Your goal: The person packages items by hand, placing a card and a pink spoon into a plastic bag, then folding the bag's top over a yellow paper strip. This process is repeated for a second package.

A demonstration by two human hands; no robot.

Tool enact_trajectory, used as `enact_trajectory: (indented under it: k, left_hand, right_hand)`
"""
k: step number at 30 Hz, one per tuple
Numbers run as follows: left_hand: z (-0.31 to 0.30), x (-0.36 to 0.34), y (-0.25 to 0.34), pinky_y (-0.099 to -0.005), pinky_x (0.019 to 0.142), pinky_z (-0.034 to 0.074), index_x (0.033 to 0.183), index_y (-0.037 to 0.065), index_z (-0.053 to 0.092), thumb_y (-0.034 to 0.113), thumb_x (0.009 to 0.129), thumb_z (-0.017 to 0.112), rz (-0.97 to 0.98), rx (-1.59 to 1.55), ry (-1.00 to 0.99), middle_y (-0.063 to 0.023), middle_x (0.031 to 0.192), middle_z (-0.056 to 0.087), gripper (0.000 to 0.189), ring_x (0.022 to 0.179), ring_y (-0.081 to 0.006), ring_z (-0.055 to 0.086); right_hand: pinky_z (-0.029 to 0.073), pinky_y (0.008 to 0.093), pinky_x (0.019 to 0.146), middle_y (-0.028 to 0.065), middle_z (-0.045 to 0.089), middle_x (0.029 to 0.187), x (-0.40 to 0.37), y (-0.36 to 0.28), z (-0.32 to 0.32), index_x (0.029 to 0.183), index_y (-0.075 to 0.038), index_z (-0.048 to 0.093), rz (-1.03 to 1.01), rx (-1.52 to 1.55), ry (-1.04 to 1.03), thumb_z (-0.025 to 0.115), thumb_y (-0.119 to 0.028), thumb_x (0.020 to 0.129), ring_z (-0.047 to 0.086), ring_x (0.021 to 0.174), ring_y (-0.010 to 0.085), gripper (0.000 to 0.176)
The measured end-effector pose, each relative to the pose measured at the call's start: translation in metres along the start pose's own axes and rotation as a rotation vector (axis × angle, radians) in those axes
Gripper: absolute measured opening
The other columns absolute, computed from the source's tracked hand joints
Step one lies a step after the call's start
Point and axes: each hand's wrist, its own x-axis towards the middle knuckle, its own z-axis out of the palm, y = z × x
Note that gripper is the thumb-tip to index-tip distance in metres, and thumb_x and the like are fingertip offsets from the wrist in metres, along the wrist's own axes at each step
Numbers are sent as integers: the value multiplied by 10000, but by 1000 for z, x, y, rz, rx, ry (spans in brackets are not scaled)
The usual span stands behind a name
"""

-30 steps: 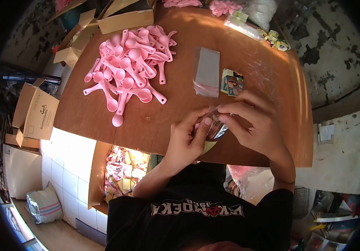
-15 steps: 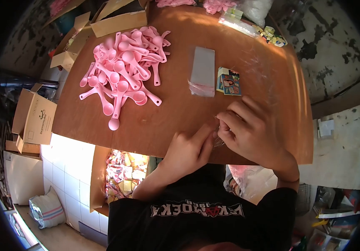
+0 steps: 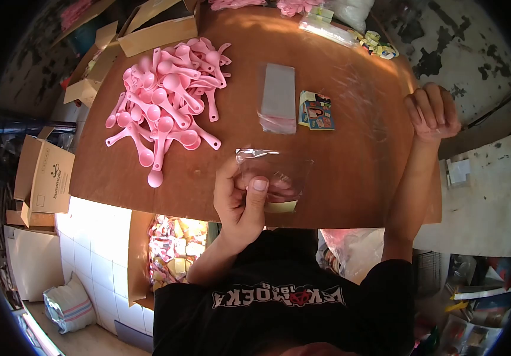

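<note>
Near the front edge of the table my left hand [image 3: 240,204] is closed on a clear plastic bag [image 3: 294,172], thumb on top. The fingers show through the film, and a pale yellow piece lies at its lower edge. My right hand [image 3: 433,113] is raised at the table's right edge with its fingers curled in; whether it holds something is hidden. A stack of clear plastic bags [image 3: 279,95] lies beyond my left hand. Beside it is a small stack of printed cards [image 3: 317,113]. Thin transparent strips [image 3: 365,101] are scattered to the right.
A heap of pink plastic spoons [image 3: 166,95] covers the table's [image 3: 208,178] left part. Cardboard boxes [image 3: 160,29] stand at the far left. Along the back lie a white plastic bag [image 3: 350,13] and yellow printed pieces [image 3: 380,46]. An open box of wrapped packets [image 3: 175,249] sits below the front edge.
My hands were together over the table's front. Now the right hand has moved away to the far right, and the left has turned, showing the clear bag flat. The view has shifted slightly.
</note>
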Motion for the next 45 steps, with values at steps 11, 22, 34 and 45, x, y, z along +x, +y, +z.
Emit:
enact_trajectory:
  k: [11,22,34,45]
  left_hand:
    - [4,12,-16,-247,713,511,1027,0,563,83,928,520,-183,-81,71,-68,1038,549,135,906,-156,623]
    - [0,17,-29,-259,815,479,1120,-19,572,72,920,542,-250,-138,-103,-96,1076,615,222,973,-137,579]
    - [2,16,-34,-213,722,460,1072,-25,608,108,912,568,-324,-47,33,-67,908,668,212,804,-94,600]
    - [-7,17,-46,-213,725,470,1111,-29,581,115,948,510,-316,-180,-29,-74,938,664,229,833,-88,604]
  right_hand:
    - [466,263,745,102,654,975,-7,66,50,1103,-7,619,541,-1237,501,723,-177,772,592,841,136,386]
    - [462,236,689,70,661,796,-8,115,118,944,15,655,438,-1063,362,653,-98,829,579,715,81,161]
    - [498,216,767,80,646,955,-23,122,112,1040,47,606,612,-614,543,621,-73,872,618,846,91,207]
    - [516,236,771,85,645,950,-33,130,99,1002,34,623,514,-613,698,625,-33,859,622,858,118,158]
